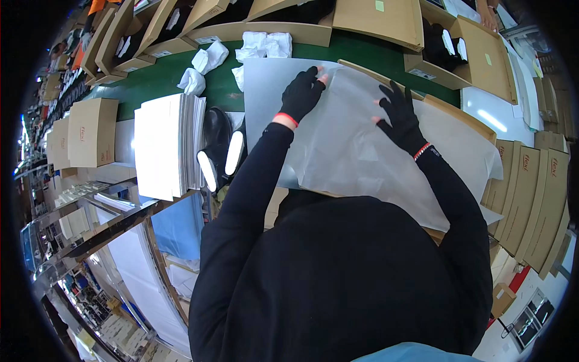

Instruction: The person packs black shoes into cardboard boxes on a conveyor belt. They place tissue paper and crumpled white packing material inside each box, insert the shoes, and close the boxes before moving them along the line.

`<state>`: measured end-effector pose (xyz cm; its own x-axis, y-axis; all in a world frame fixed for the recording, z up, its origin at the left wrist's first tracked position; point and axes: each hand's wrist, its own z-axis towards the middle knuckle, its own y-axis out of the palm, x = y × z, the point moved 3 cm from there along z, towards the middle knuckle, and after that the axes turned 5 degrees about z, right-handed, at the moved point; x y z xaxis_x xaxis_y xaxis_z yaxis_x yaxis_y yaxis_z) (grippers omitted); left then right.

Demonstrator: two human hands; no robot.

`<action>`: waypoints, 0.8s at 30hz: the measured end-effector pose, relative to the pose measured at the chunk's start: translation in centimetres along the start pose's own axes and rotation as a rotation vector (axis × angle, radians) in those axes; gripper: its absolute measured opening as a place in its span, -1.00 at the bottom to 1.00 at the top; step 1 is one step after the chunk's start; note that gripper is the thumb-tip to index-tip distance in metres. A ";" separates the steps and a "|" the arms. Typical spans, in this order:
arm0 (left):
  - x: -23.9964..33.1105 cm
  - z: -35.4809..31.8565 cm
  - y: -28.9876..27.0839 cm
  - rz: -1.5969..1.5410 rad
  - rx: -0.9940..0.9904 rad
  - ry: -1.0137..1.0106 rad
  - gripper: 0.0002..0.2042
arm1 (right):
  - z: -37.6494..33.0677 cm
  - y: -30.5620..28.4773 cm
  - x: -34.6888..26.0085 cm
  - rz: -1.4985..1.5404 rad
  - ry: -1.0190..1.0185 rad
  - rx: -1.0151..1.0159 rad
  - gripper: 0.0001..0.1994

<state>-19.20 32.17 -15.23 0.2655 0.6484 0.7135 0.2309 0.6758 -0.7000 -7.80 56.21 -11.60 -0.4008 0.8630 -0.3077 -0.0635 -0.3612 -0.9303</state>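
Pressing tissue paper (362, 151) flat, the left hand (301, 93) and right hand (399, 117) rest apart, fingers spread, best smoothing outward over the open box (464, 117) beneath.

A green tabletop (154, 81) carries crumpled white paper wads (208, 59), a stack of white sheets (160, 145), black shoes (217, 145), and open cardboard boxes (386, 21).
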 end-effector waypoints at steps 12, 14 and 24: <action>0.6 -17.0 -1.4 0.076 -0.114 -0.036 -0.56 | 13.8 5.7 2.2 -0.055 -0.018 0.238 -0.66; 1.0 -18.4 -1.5 0.096 -0.114 -0.030 -0.60 | 15.3 6.8 2.8 -0.026 0.054 0.072 -0.64; 1.1 -18.2 -0.2 -0.018 -0.127 -0.080 -0.58 | 5.3 3.3 -1.7 -0.171 -0.035 -0.120 0.05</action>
<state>-1.91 26.38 -14.83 0.1863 0.6657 0.7226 0.3528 0.6411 -0.6816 -12.19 51.67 -13.13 -0.4255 0.8943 -0.1383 -0.0250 -0.1645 -0.9861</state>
